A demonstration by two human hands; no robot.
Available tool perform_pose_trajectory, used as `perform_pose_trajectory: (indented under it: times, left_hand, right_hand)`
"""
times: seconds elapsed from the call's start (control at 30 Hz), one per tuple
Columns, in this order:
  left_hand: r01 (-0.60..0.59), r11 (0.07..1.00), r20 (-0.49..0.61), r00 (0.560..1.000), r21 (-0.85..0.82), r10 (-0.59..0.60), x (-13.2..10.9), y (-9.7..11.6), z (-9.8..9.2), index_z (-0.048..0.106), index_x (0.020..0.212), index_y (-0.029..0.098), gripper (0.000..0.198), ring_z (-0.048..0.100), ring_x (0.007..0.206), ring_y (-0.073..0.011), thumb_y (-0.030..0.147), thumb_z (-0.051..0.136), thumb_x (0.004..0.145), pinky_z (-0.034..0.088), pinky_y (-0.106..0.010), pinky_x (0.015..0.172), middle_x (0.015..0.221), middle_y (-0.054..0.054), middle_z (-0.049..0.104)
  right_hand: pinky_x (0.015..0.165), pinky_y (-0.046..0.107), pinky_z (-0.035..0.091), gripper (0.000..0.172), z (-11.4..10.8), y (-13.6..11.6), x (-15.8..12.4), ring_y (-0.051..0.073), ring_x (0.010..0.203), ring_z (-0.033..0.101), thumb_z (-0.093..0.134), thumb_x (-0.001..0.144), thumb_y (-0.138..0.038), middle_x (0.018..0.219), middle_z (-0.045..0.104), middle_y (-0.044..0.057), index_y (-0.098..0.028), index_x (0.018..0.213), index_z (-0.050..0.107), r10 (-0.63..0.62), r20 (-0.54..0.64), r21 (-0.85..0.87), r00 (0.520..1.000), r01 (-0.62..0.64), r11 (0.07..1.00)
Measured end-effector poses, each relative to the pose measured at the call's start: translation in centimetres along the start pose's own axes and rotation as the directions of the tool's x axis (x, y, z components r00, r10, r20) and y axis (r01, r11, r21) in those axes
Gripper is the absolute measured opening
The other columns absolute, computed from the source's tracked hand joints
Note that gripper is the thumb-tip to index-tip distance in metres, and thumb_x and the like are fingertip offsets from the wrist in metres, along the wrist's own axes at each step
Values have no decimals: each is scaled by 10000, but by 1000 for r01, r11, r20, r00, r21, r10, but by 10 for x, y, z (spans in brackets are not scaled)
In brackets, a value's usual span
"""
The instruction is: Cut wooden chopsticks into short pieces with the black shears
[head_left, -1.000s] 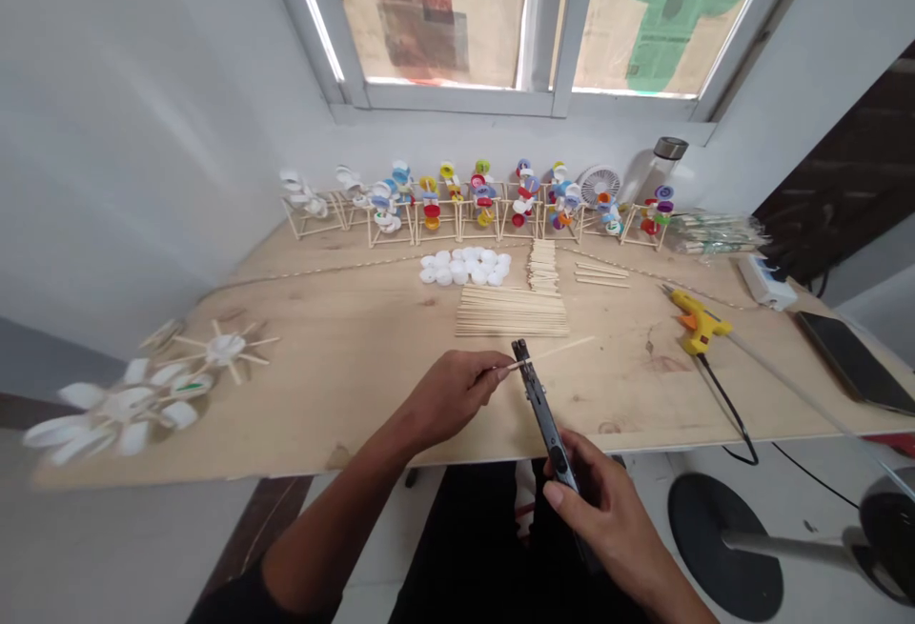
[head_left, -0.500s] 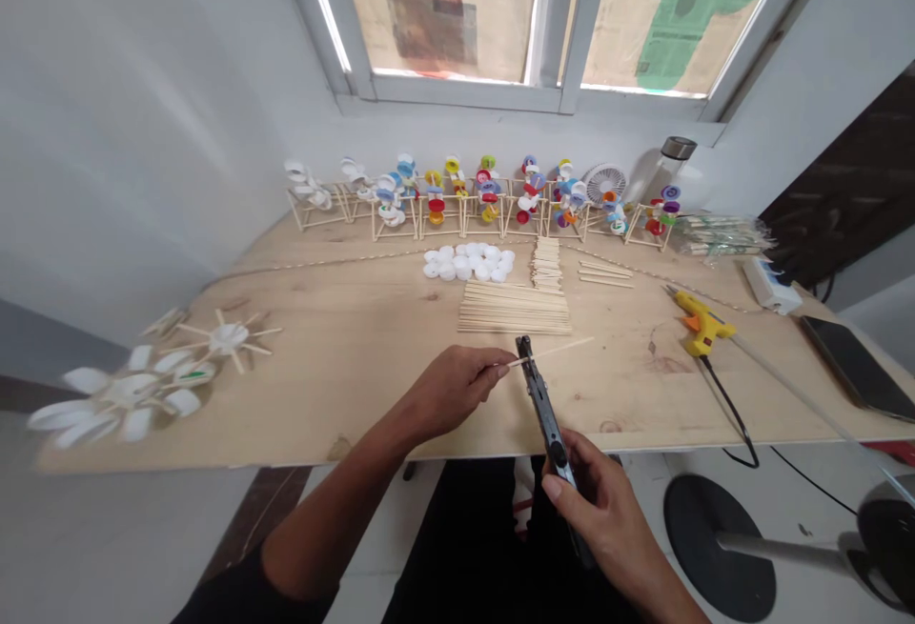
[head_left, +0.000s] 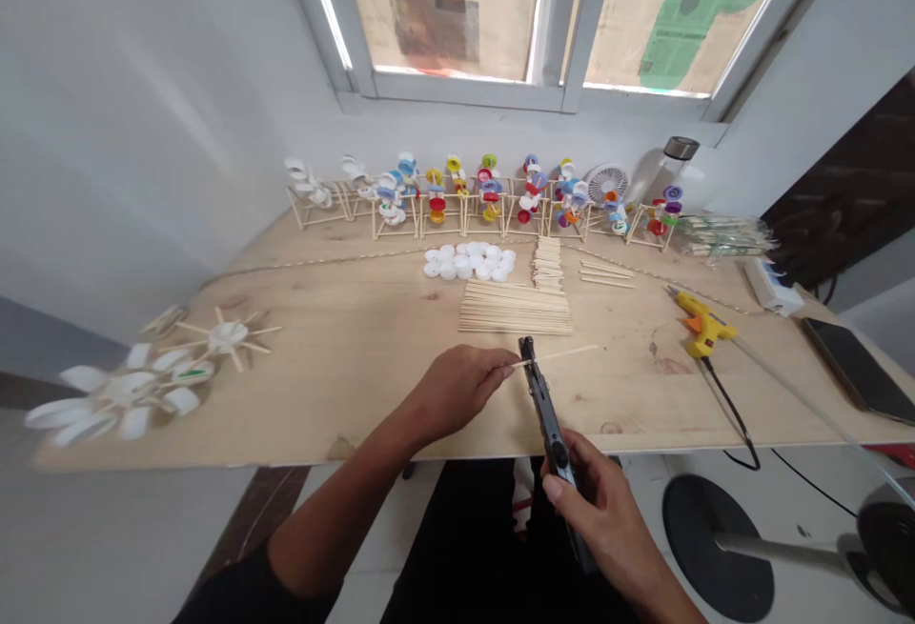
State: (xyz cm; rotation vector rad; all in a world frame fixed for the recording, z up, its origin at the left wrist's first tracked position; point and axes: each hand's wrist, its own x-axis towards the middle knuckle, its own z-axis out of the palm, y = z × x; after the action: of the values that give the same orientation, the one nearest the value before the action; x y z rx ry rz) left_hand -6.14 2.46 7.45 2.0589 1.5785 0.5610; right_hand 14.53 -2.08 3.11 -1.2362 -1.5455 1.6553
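My left hand [head_left: 464,388] is closed in a pinch on one end of a thin wooden stick [head_left: 572,353], over the front middle of the table. The stick runs to the right through the jaw end of a long, dark metal plier-like tool [head_left: 546,407]. My right hand [head_left: 600,483] is wrapped round the tool's handle at the table's front edge. Just beyond the tool lies a row of long wooden sticks [head_left: 515,308]. A stack of short cut sticks [head_left: 547,264] and a cluster of white bottle caps [head_left: 468,262] lie behind that row.
A yellow glue gun [head_left: 704,324] and a phone [head_left: 862,369] lie at right. Several small stick-and-cap wheels on frames [head_left: 490,210] line the back. At left are a spoked stick wheel [head_left: 229,336] and a white capped wheel [head_left: 132,391]. A cord [head_left: 321,264] crosses the table.
The stick and the tool's jaw end have shifted very slightly to the right. Both hands keep their grips.
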Motion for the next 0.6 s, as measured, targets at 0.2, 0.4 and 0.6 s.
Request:
perform_pose_trajectory:
  times: [0.2, 0.4, 0.6]
  left_hand:
    - [-1, 997, 10, 1000, 80, 0, 2, 1, 2, 659, 973, 209, 309, 597, 680, -162, 265, 368, 886, 391, -232, 619, 738, -35, 680]
    - [-15, 996, 6, 1000, 90, 14, 3, -1, 5, 652, 982, 202, 298, 629, 784, -204, 263, 380, 881, 419, -277, 673, 877, -74, 705]
    - [13, 997, -23, 1000, 76, -12, 1, -1, 10, 656, 959, 230, 274, 631, 801, -198, 276, 401, 870, 434, -277, 699, 876, -55, 710]
  right_hand:
    - [673, 311, 523, 413, -2, 6, 0, 203, 745, 618, 598, 762, -403, 730, 603, 25, -189, 1110, 546, 23, 1, 1, 1000, -23, 1000]
    - [653, 295, 525, 373, -2, 8, 0, 202, 769, 616, 573, 785, -400, 744, 608, 29, -198, 1097, 542, -1, 8, -5, 1000, 1, 1000]
    - [645, 288, 526, 396, 2, 9, -1, 200, 770, 611, 554, 794, -432, 751, 609, 28, -199, 1115, 542, 2, -1, -9, 1000, -2, 1000]
